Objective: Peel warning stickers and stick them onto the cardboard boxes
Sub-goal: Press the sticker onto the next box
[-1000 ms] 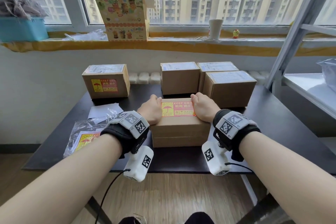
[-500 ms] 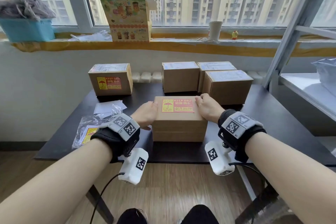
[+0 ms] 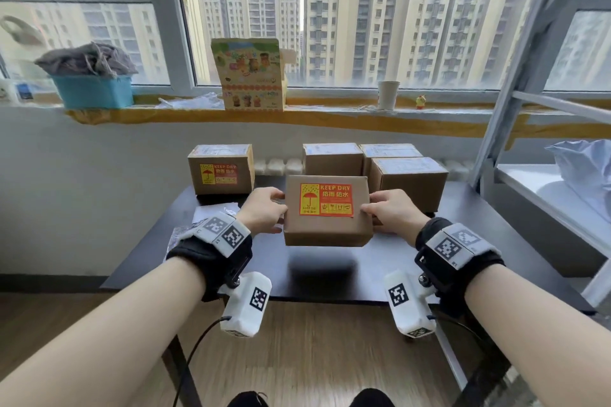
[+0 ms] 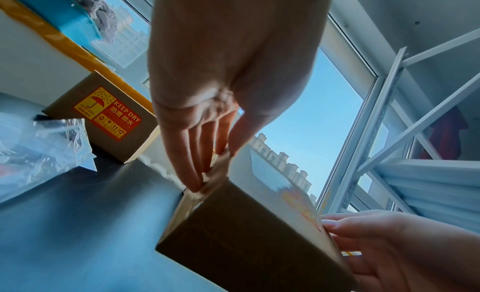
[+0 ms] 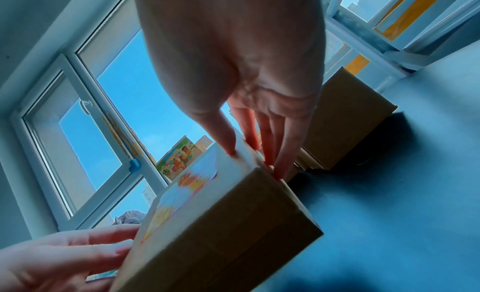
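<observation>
blue tub [image 3: 94, 91] with grey cloth on the window sill far left. plastic bag of stickers [image 3: 185, 235] on the dark worktop [image 3: 330, 277] at left, mostly hidden by the left wrist. stickered box [image 3: 221, 168] stands at the back left of the worktop, keep dry label facing the camera. printed carton [image 3: 248, 73] upright on the sill behind it. left hand [image 3: 264, 211] grips the left end of the held box [image 3: 327, 211], thumb on the stickered face, fingers wrapped round the side; left wrist view shows fingertips [image 4: 193, 183] on the box corner. held box is off the worktop, lifted between both hands, shadow under it, big face tilted toward the camera. warning sticker [image 3: 326, 200] sits flat on that face, red and yellow, umbrella at left. right hand [image 3: 391, 213] clamps the right end the same way, thumb on the front face near the sticker edge, fingers [image 5: 280, 156] along the side. 3 plain boxes [image 3: 408, 180] clustered at the back right of the worktop, just behind the held box. paper cup [image 3: 388, 94] and small yellow figure [image 3: 420, 102] on the sill. metal rack [image 3: 542, 99] at far right with a white plastic bag [image 3: 585, 165] on its shelf.
</observation>
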A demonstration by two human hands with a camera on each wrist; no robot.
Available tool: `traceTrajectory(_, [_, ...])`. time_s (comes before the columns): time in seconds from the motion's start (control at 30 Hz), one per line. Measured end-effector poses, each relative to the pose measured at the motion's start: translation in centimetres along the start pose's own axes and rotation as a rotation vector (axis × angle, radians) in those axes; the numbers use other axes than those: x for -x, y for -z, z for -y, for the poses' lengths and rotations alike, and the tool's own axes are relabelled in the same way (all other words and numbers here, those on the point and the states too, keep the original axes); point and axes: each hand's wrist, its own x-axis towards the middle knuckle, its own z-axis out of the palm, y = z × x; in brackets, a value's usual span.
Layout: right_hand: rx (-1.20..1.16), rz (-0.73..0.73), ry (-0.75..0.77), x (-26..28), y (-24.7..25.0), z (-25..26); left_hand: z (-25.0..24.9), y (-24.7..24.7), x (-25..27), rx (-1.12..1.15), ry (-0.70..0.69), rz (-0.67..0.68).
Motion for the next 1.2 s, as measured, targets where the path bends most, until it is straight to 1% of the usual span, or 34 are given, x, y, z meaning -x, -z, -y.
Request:
traceTrajectory(0.1, [-0.097,-0.019,0.064,0.0,-0.4,0.6,-0.4,1.2,0.2,0.027,-0.026,-0.012])
traceTrajectory(0.3, [-0.186,-0.062,0.146,-1.9,-2.4,1.0,-0.9,3.4,-1.2,0.123,0.024,-0.005])
traceTrajectory(0.43, [-0.163,-0.079,0.186,-4.7,-4.4,1.4,0.0,5.6,-3.0,0.148,0.053,-0.001])
traceTrajectory(0.6, [-0.120,-0.078,0.218,-8.8,-7.6,2.0,1.3,8.2,-6.1,0.173,0.110,-0.034])
traceTrajectory(0.87, [-0.048,-0.073,0.198,-13.0,-11.2,0.7,4.0,8.6,-10.0,0.188,0.192,-0.056])
traceTrajectory(1.0, [-0.019,-0.070,0.196,-13.9,-12.0,0.0,5.0,8.7,-11.0,0.189,0.225,-0.060])
traceTrajectory(1.2, [-0.006,-0.058,0.191,-14.0,-12.5,-0.3,5.5,8.7,-11.3,0.186,0.238,-0.062])
